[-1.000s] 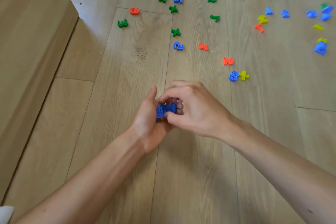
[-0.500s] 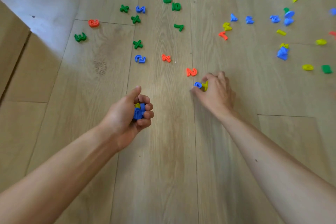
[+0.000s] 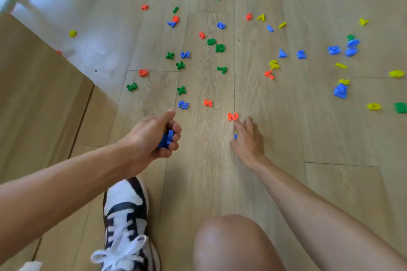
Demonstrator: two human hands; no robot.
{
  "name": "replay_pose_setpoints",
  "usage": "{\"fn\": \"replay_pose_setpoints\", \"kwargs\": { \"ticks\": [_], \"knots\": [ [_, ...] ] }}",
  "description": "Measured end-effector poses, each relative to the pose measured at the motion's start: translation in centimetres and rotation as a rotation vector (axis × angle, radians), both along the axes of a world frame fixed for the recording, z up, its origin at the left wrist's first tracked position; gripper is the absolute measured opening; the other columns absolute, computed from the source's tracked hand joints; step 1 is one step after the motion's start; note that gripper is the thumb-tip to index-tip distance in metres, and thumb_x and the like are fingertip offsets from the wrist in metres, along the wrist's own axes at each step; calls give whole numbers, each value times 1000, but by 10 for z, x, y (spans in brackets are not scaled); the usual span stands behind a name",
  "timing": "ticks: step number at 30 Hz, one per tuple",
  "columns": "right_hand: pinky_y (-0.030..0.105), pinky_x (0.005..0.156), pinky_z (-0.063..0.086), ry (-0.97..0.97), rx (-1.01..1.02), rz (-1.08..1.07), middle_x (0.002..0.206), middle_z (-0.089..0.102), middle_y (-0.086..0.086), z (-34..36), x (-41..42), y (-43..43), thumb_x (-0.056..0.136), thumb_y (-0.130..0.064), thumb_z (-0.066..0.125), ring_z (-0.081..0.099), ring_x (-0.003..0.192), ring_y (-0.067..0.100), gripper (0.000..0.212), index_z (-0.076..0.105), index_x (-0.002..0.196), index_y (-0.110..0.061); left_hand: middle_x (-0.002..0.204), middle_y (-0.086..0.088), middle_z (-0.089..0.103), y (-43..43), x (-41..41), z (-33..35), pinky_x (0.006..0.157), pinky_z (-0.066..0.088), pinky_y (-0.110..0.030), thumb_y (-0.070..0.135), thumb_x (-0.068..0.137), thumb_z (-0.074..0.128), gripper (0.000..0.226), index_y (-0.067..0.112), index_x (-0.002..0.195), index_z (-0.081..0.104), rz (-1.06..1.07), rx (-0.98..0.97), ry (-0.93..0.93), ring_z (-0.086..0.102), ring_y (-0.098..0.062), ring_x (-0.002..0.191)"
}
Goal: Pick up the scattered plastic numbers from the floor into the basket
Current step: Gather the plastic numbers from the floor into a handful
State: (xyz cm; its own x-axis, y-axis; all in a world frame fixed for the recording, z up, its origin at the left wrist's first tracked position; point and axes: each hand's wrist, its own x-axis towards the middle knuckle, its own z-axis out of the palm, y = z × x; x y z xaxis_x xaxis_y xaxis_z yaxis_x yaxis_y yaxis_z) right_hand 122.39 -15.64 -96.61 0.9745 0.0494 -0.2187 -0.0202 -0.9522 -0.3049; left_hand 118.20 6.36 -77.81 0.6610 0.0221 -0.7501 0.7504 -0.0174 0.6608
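Note:
Many plastic numbers in red, green, blue and yellow lie scattered over the wooden floor. My left hand [image 3: 154,138] is closed around a small bunch of blue and yellow numbers [image 3: 167,138]. My right hand [image 3: 247,138] rests low on the floor, fingers curled around a blue and yellow piece [image 3: 235,135], its fingertips just below an orange 2 [image 3: 232,116]. A blue 2 [image 3: 183,105] and a red x [image 3: 208,103] lie just beyond my hands. No basket is in view.
A light wooden cabinet or panel [image 3: 39,94] rises along the left. My black-and-white sneaker [image 3: 125,222] and bare knee [image 3: 233,242] are at the bottom. More pieces cluster at the far right, such as a blue pile [image 3: 341,91].
My hands parted; the right reached out, took the blue 8 and yellow piece off the floor, and now sits by the orange 2. The view tilted down, showing my shoe and knee.

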Motion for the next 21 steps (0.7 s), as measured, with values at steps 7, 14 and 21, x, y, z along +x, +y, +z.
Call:
{"fn": "replay_pose_setpoints", "kwargs": {
  "ticks": [7,14,21],
  "knots": [
    [29,71,43,24,287,-76,98,48,2,9,18,-6,74,-12,66,59,85,24,30,66,104,-15,67,-6,51,3,44,-38,45,36,-23,41,100,42,38,10,84,56,-45,-112,111,47,-16,55],
    [19,63,51,64,666,57,97,62,-4,123,66,28,65,-9,69,60,76,13,35,73,96,-26,74,-10,61,-43,111,-72,51,43,-26,51,100,32,53,7,95,62,53,-470,281,56,-19,58],
    [34,76,49,-160,255,434,94,69,-4,157,99,39,85,-27,63,57,86,16,28,68,110,-15,83,-11,57,-45,153,-58,68,50,-29,53,99,33,55,10,92,66,108,-578,291,55,-20,78]
  ]
}}
